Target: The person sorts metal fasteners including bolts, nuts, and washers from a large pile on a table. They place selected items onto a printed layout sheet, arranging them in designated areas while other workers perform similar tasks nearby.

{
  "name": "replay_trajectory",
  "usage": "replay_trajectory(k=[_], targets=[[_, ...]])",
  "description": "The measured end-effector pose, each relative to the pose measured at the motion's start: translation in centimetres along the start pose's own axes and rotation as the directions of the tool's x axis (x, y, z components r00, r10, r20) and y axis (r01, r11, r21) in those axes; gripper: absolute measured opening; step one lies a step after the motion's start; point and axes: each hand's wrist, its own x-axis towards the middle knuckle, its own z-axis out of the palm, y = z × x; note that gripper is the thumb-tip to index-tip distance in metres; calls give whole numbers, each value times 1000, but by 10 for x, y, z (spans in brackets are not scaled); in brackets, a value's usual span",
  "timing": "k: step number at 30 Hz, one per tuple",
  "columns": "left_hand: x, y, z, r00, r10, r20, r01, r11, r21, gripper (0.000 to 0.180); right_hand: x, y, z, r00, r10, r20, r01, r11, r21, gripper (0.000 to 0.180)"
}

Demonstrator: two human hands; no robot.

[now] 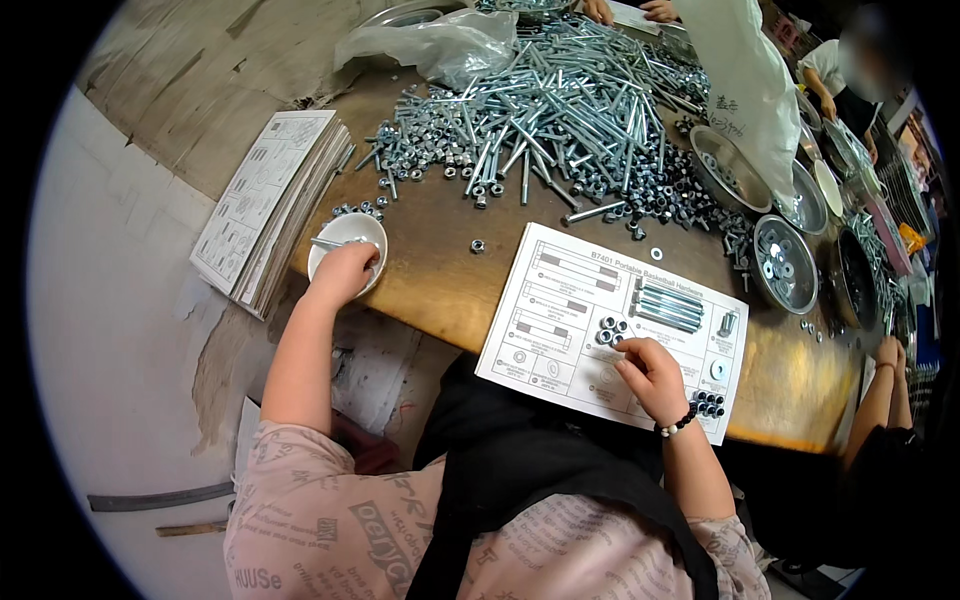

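My left hand point(347, 272) reaches into a small white bowl point(377, 232) at the table's left front edge. Its fingers are bent together, and what they hold, if anything, is hidden. A metal bolt point(325, 243) lies across the bowl beside them. Over a printed sheet point(508, 345), my right hand point(655, 378) has its index fingertip at a cluster of silver nuts point(607, 324). Its thumb stands a little apart and the other fingers curl. Several long bolts point(668, 305) lie side by side on the sheet, with black nuts point(709, 403), a washer point(718, 369) and short bolts point(728, 322).
A large heap of bolts point(545, 95) and nuts covers the table's far middle. Stacked printed sheets point(262, 205) stand at the left edge. Metal bowls point(785, 262) and a white plastic bag point(750, 90) are at the right. Another person's hands point(888, 355) are at far right.
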Motion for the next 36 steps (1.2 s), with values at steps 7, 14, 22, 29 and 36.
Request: replay_trajectory(k=[7,14,22,29,36], targets=[[1,20,-10,994,-107,-37,110,987,116,14,-8,5,-4,1000,27,3,-28,999,25,20],[-8,125,-2,946,247,-211,-298,918,-263,18,-7,2,3,999,4,39,-4,1000,13,20],[-26,172,48,761,645,-71,-622,693,-365,28,-11,1,13,991,6,137,-6,1000,-5,21],[-26,174,48,808,589,26,-510,720,-471,32,-11,2,15,986,16,167,-10,999,-35,21],[-25,173,49,789,611,68,-512,715,-476,30,-11,3,16,985,18,174,-10,999,-45,20]])
